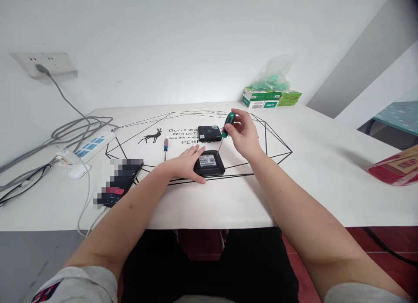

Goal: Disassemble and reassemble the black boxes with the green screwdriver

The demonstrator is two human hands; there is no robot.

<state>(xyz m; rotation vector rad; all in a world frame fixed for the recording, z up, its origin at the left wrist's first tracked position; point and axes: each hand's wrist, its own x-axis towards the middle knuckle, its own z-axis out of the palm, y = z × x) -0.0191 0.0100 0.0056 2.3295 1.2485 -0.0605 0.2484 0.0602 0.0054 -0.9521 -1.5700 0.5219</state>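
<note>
My left hand (188, 166) grips the left side of a flat black electronic box (220, 168), its thumb by the near edge and its fingers towards the far edge. A white printed label (207, 160) faces up on the box. In my right hand (243, 135) is a screwdriver with a green and black handle (229, 121), held tilted. Its thin shaft points down to the box's far right corner; the exact tip contact is too small to make out. Just beyond lies a second black box (209, 133). A screwdriver with a reddish handle (166, 145) rests left of my left hand.
A partly blurred-out phone (122, 185) lies left of my forearm, with a cable attached. Further left are a white power strip (94, 147) and coiled grey cables (70, 129). Green and white cartons (261, 98) stand at the back right; a red package (396, 166) sits at the right edge.
</note>
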